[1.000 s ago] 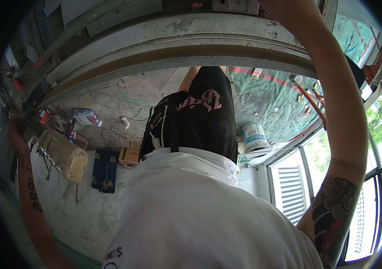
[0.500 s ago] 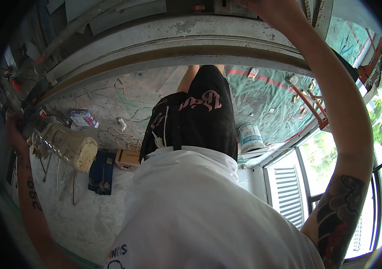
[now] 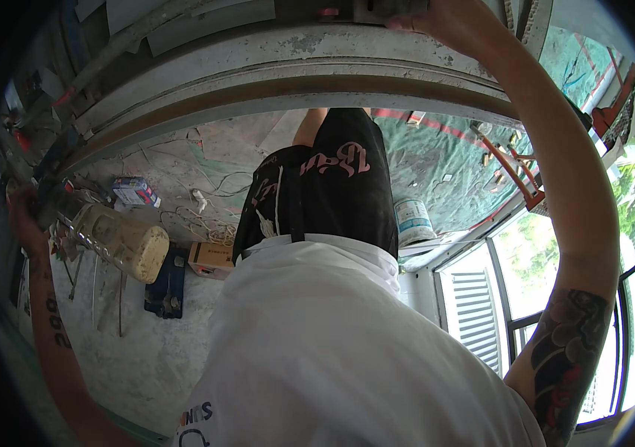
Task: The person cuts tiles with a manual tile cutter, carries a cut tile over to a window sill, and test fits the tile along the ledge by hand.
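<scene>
Here, the person's right hand [image 3: 455,22] is beyond the long metal rail [image 3: 258,86], toward the right part of this rail. Its fingers are partly bent at the right end of a metal block [image 3: 388,10], which also lies beyond the rail; whether they truly grip it, I cannot tell. The left hand [image 3: 25,216] is near the rail's left end, half curled in shadow, and I cannot tell what it holds. On the rail's near side, close to this end, is a cloudy plastic container [image 3: 122,240].
</scene>
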A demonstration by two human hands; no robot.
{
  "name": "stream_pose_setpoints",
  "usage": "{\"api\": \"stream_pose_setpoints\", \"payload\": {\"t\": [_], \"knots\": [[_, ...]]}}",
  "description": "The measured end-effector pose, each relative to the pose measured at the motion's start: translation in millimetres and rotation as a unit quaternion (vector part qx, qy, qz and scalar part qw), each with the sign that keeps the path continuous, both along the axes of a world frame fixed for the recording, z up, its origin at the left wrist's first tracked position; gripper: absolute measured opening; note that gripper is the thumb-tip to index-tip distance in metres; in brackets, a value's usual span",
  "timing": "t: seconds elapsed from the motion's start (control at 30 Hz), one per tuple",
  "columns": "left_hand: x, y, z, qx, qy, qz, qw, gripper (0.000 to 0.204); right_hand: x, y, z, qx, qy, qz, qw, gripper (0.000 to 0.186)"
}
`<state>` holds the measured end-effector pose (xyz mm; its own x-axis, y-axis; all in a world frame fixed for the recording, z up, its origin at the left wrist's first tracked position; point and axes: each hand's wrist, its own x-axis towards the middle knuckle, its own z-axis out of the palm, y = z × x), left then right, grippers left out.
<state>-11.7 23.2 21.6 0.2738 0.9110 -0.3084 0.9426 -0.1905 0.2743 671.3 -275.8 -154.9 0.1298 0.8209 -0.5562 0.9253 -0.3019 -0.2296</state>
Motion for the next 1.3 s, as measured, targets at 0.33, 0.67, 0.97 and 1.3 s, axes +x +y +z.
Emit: {"api": "stream_pose_setpoints", "payload": {"t": [0.33,0.67,0.97,1.3], "knots": [[-14,5,-4,-0.008,-0.033,0.019,0.999,0.024,-16,20,36,-0.046,0.068,-0.161,0.984,0.069],[-18,8,-4,-0.023,-0.007,0.003,1.0,0.025,-3,15,32,0.0,0.118,-0.09,0.989,0.055],[-10,3,1,-0.011,0.002,-0.021,1.0,0.026,-3,12,39,-0.019,0.152,-0.112,0.982,0.054],[-8,5,0,-0.014,-0.009,-0.007,1.0,0.026,7,11,43,-0.009,0.173,-0.049,0.984,0.063]]}}
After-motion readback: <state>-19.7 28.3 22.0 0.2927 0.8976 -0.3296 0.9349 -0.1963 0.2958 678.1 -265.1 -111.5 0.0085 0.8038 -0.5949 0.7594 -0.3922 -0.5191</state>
